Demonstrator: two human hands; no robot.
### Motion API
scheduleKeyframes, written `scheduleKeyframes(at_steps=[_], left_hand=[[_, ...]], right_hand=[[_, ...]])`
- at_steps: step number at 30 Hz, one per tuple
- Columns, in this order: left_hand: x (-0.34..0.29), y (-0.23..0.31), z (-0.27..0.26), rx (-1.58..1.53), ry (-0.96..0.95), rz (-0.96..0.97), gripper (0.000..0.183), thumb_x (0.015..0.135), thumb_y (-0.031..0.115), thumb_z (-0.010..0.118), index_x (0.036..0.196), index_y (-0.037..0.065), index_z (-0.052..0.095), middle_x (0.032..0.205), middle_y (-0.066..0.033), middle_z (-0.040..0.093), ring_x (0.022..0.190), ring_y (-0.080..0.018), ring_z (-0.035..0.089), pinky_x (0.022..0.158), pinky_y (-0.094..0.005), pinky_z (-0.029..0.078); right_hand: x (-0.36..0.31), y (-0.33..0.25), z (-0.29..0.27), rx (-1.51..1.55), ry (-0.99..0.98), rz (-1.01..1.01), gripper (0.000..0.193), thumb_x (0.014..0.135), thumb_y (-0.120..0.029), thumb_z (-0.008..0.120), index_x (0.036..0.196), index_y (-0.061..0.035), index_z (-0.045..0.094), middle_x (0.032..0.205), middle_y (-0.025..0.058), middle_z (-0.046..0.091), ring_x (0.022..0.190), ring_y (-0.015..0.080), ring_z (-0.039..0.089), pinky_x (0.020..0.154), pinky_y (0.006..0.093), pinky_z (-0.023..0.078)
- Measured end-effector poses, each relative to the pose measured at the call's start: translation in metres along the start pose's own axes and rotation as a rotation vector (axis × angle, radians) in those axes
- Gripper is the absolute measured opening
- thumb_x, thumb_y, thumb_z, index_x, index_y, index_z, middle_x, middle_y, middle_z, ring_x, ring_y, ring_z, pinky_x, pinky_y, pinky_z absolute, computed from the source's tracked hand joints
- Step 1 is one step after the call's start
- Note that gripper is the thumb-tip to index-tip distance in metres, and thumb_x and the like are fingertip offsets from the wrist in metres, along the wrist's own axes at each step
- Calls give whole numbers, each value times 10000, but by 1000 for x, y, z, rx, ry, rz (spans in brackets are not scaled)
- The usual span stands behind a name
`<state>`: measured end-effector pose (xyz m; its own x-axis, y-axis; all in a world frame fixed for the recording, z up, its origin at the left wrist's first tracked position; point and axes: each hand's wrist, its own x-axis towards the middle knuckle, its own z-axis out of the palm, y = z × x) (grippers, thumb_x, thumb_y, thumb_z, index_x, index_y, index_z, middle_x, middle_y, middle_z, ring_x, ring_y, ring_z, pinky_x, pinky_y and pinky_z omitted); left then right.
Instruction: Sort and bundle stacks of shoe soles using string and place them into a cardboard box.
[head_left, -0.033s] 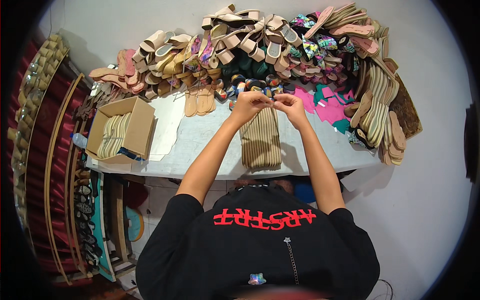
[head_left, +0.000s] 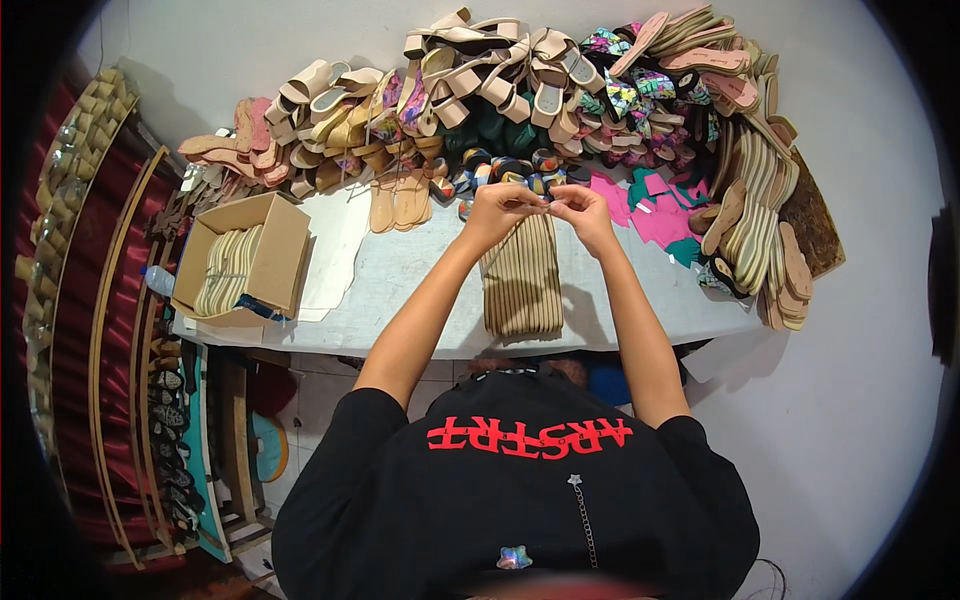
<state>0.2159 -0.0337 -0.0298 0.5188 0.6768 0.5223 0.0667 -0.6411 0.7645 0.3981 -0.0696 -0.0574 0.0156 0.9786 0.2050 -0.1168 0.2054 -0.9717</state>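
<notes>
Both my hands meet over the far middle of the pale table (head_left: 400,290). My left hand (head_left: 497,212) and my right hand (head_left: 583,214) pinch a small thin piece (head_left: 548,203) between their fingertips; what it is cannot be made out. Right below the hands lies a tight stack of tan ribbed insoles (head_left: 522,285), reaching toward the table's near edge. Small dark and colourful strap pieces (head_left: 510,168) lie just beyond the fingers.
An open cardboard box (head_left: 275,255) with insoles stands at the table's left. A heap of beige and patterned sandals (head_left: 480,70) fills the back. Pink and teal cut pieces (head_left: 655,215) and stacked soles (head_left: 760,215) lie right. A rack (head_left: 100,330) stands left.
</notes>
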Motion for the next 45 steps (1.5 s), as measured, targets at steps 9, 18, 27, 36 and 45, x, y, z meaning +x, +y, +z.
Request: scheduleKeyframes(at_steps=[9,18,27,36,45], left_hand=[[-31,-16,21,-557,287,-240,54,763,-41,591,814,-33,576,828,-105,623,804,-157,619,720,-243,509],[-67,-47,9,-678,434,-511,106,773,-24,588,846,-17,512,845,-99,569,784,-214,620,698,-297,544],[-140,-89,-23,-648,715,-741,167,762,-24,599,891,-19,493,862,-102,563,769,-212,620,668,-262,538],[-163,-107,-10,-562,756,-922,150,764,-12,596,870,-1,490,746,-95,569,666,-159,601,560,-232,519],[-171,-101,35,319,519,-580,265,707,-33,564,942,54,477,696,-135,492,642,-257,518,554,-361,402]], right_hand=[[1,11,-28,-72,-46,46,243,704,24,655,939,33,591,804,96,636,712,142,616,664,243,491],[-8,47,-77,-128,30,203,202,681,17,677,865,54,603,752,110,635,713,171,629,656,248,503],[-51,111,-140,-279,218,243,147,700,33,642,833,70,593,737,127,624,674,183,629,606,240,510],[-73,133,-139,-528,328,330,125,659,-16,644,776,26,632,648,73,628,598,126,613,545,230,468],[-78,131,-88,-923,269,302,94,694,-36,509,725,-93,579,660,115,570,633,279,565,581,373,436]])
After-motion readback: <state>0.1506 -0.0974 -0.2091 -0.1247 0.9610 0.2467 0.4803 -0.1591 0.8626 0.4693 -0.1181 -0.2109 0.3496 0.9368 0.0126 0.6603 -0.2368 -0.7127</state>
